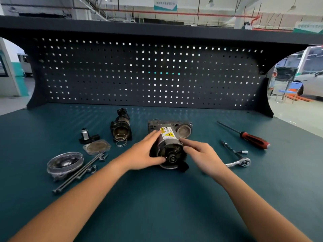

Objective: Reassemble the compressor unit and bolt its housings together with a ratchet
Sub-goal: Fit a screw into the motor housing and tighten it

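We hold the motor [170, 145] at the middle of the green bench [157, 206]. Our left hand [145, 152] wraps its left side and our right hand [201, 154] curls against its right. The ratchet [239, 161] lies to the right (near a screwdriver [253, 137]), the long bolts [78, 173] to the left.

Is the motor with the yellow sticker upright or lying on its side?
On its side: the motor has its shaft end facing the camera, sticker uppermost, the left hand and right hand holding either side.
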Action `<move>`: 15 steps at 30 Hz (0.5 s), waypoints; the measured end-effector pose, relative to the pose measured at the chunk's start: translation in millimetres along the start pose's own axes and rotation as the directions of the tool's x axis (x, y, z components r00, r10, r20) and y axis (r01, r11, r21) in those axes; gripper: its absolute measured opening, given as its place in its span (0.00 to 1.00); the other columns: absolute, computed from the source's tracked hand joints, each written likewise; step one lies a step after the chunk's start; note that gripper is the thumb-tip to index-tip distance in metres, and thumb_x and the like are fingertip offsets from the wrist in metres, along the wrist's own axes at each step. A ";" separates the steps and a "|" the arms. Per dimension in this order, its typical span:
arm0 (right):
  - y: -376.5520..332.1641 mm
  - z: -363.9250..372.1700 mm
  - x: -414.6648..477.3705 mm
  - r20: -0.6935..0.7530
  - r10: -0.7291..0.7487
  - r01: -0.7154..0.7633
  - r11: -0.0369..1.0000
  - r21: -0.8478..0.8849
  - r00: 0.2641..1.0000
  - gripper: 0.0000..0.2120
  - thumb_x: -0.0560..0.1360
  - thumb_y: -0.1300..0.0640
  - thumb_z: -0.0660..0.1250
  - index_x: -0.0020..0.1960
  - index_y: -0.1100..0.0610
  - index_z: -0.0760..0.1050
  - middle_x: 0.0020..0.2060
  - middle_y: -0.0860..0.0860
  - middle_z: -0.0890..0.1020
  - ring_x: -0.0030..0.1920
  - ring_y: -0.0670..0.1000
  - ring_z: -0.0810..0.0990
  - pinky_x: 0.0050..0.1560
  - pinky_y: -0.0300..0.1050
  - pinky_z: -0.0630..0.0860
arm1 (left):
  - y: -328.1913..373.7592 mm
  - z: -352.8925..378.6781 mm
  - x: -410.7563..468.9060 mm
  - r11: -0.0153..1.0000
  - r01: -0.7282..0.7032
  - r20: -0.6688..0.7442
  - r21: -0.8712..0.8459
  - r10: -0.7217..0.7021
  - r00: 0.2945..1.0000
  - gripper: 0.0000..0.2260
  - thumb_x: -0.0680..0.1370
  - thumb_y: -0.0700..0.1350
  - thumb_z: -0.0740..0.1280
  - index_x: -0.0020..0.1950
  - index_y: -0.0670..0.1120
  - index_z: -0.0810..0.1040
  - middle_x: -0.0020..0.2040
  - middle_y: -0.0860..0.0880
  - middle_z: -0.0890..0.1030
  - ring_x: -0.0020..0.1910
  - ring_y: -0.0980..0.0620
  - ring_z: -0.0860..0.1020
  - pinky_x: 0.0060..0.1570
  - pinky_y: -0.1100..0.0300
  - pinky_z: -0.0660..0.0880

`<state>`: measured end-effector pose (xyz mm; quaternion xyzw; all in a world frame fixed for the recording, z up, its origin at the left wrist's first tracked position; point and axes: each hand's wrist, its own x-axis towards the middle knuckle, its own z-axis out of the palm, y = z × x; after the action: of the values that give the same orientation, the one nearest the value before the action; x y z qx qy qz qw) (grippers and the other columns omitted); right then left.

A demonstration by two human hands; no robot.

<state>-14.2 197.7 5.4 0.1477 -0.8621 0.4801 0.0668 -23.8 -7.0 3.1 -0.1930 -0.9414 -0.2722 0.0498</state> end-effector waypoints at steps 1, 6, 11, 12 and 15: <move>-0.5 4.8 -2.0 0.008 -0.016 0.016 1.000 -0.016 1.000 0.17 0.78 0.59 0.61 0.66 0.50 0.74 0.53 0.43 0.79 0.57 0.43 0.75 0.47 0.23 0.66 | -5.2 -2.7 -3.3 1.000 0.002 -0.012 -0.018 -0.002 1.000 0.41 0.73 0.52 0.71 0.77 0.51 0.48 0.78 0.52 0.52 0.74 0.58 0.54 0.71 0.64 0.52; -5.7 28.8 -10.1 0.020 -0.066 0.066 0.997 -0.044 0.998 0.21 0.77 0.60 0.62 0.69 0.49 0.69 0.55 0.56 0.82 0.57 0.55 0.78 0.56 0.39 0.71 | -25.5 -14.9 -13.9 0.994 0.051 -0.062 0.097 -0.045 0.997 0.38 0.73 0.54 0.71 0.77 0.52 0.54 0.73 0.53 0.66 0.69 0.56 0.65 0.60 0.66 0.62; -13.7 54.4 -19.1 0.033 -0.094 0.092 0.994 0.056 0.995 0.25 0.76 0.66 0.62 0.70 0.49 0.67 0.58 0.50 0.77 0.41 0.36 0.80 0.43 0.25 0.70 | -34.0 -25.0 -24.8 0.995 0.064 -0.087 0.072 -0.058 0.995 0.33 0.75 0.48 0.69 0.76 0.51 0.57 0.72 0.52 0.67 0.67 0.58 0.66 0.60 0.68 0.62; -13.6 58.5 -19.1 0.034 -0.097 0.094 0.992 0.079 0.995 0.26 0.75 0.67 0.62 0.70 0.50 0.67 0.60 0.50 0.76 0.37 0.31 0.77 0.40 0.23 0.69 | -34.0 -23.9 -27.0 0.990 0.061 -0.118 0.126 -0.046 0.992 0.32 0.76 0.49 0.68 0.76 0.49 0.57 0.73 0.51 0.66 0.69 0.55 0.66 0.62 0.66 0.62; -16.0 60.4 -14.3 -0.014 -0.094 0.095 0.990 0.108 0.995 0.24 0.74 0.69 0.63 0.61 0.45 0.68 0.55 0.55 0.80 0.30 0.32 0.76 0.32 0.24 0.68 | -28.9 -17.6 -30.6 0.963 0.078 -0.198 0.257 -0.027 0.980 0.30 0.77 0.50 0.66 0.76 0.48 0.57 0.71 0.50 0.66 0.68 0.50 0.68 0.64 0.57 0.66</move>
<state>6.0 141.3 -17.4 0.1899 -0.8265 0.5230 0.0851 -7.1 -49.1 -2.3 -0.1322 -0.9647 -0.1633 0.1589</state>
